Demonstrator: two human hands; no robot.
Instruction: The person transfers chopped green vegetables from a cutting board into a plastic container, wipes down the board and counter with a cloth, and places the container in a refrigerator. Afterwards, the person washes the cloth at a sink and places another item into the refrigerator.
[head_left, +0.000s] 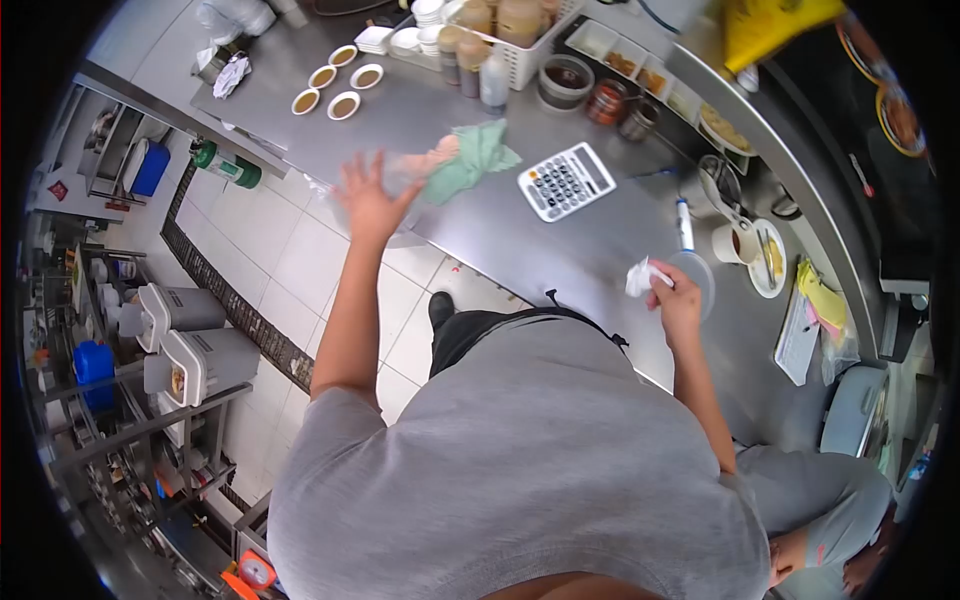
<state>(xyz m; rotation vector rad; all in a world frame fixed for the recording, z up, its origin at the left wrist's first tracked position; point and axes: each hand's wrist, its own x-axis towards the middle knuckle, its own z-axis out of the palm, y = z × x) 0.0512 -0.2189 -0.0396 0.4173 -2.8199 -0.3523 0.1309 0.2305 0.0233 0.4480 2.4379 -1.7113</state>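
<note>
My left hand [372,203] is over the near edge of the steel counter, fingers spread and blurred a little by motion. Just to its right lies a crumpled green cloth [472,162], with something pinkish beside it that I cannot make out. Clear plastic shows behind and below the fingers. A crumpled white tissue [645,278] is pinched in my right hand [677,303], above the counter's right part. Under that hand is a round translucent lid [703,283]. A white calculator [568,182] rests on the counter between my hands.
Several sauce cups [344,105] stand at the back left, near bottles [494,82] and a white basket [522,62]. To the right are a marker [684,224], a paper cup [733,243] and a plate [768,262]. Another person's grey-trousered leg [815,495] is at lower right.
</note>
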